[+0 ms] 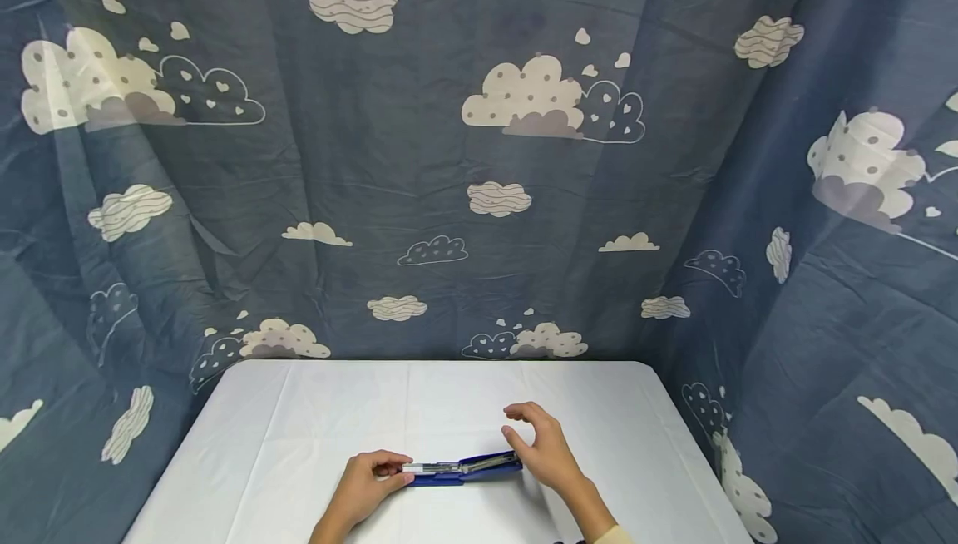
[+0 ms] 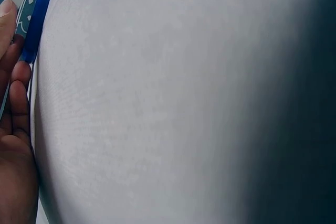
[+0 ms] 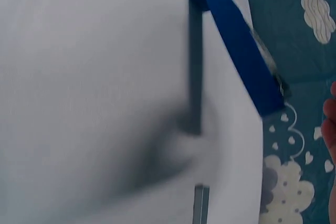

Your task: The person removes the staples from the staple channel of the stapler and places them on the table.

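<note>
A blue stapler (image 1: 437, 481) is opened out flat above the white table, its metal magazine showing along the inside and its right part tilted up. My left hand (image 1: 362, 486) pinches its left end between thumb and fingers. In the left wrist view, the blue stapler edge (image 2: 42, 19) runs past the fingers (image 2: 20, 98). Beside the raised right end is my right hand (image 1: 550, 448), thumb and fingers apart with nothing between them. The right wrist view shows the blue raised arm of the stapler (image 3: 244, 56) and only the edge of the right hand (image 3: 329, 124).
A short grey metal strip (image 3: 200, 205), looking like a row of staples, lies on the table in the right wrist view. The white-covered table (image 1: 337, 403) has a blue cloud-print curtain (image 1: 419, 161) behind it and at both sides.
</note>
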Demonstrator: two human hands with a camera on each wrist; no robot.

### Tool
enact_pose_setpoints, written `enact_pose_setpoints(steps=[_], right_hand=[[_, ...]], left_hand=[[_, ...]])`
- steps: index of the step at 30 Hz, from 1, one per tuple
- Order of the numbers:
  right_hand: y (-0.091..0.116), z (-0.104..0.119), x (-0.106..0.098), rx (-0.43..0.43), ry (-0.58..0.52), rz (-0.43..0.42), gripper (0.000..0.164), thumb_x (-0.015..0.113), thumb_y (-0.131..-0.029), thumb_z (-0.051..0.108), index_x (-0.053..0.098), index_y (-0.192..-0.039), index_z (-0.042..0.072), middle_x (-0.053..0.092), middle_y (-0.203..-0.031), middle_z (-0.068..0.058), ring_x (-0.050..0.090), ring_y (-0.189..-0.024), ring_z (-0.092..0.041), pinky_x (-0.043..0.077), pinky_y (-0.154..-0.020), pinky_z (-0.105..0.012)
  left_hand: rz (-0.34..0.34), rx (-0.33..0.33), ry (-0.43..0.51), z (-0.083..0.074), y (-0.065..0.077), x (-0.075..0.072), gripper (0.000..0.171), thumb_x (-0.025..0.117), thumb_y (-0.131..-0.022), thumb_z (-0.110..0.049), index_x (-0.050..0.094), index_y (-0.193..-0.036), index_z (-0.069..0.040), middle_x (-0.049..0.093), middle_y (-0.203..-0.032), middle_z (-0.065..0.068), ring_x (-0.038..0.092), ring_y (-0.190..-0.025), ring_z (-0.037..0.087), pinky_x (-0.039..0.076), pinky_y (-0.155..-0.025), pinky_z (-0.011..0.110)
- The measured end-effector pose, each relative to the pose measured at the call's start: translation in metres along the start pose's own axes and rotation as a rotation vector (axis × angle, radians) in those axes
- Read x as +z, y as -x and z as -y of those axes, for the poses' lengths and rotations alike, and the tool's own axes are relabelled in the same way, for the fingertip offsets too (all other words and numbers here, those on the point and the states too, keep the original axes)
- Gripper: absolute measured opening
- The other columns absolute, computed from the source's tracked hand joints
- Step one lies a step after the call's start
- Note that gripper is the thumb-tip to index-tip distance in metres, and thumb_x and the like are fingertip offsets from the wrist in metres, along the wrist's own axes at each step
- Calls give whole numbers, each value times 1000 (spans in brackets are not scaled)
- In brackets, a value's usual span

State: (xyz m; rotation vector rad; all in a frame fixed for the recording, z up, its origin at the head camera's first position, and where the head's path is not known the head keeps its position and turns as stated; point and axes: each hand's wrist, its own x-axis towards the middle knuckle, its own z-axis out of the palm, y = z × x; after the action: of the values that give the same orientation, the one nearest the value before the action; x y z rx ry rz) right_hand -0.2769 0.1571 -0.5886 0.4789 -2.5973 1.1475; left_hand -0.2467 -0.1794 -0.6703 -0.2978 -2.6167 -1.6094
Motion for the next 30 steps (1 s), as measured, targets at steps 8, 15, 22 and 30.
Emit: enact_pose_setpoints(steps=[8, 15, 22, 30], right_hand=[[-6, 17, 20, -64, -23, 56, 25, 73, -95, 22, 68, -119, 19, 72, -113, 2, 66, -107, -15, 55, -96, -49], [-7, 30, 41, -96, -16, 86, 23, 73, -96, 22, 69, -118, 21, 71, -112, 6, 67, -107, -14, 56, -95, -45], [-4, 37, 64, -146, -18, 119, 21, 72, -96, 22, 70, -116, 18, 72, -109, 4, 67, -105, -14, 56, -93, -40], [1, 45, 80, -166, -37, 163, 21, 72, -95, 21, 70, -116, 14, 73, -109, 1, 68, -104, -14, 56, -94, -39]], left_hand=[[-4, -16, 0, -1, 0, 0, 25, 88, -81, -34, 81, -102, -22, 77, -94, -4, 63, -80, 1, 54, -74, 20], [-17, -12, -7, 1, -1, 1, 25, 88, -80, -33, 81, -102, -22, 77, -93, -4, 63, -80, 0, 55, -75, 20], [-17, 2, -20, 0, -1, 0, 25, 88, -81, -33, 81, -102, -22, 77, -94, -6, 63, -80, 0, 54, -74, 21], [-5, -3, -21, 2, -2, 0, 24, 87, -82, -33, 81, -103, -23, 76, -92, -8, 63, -81, 0, 54, -76, 20]])
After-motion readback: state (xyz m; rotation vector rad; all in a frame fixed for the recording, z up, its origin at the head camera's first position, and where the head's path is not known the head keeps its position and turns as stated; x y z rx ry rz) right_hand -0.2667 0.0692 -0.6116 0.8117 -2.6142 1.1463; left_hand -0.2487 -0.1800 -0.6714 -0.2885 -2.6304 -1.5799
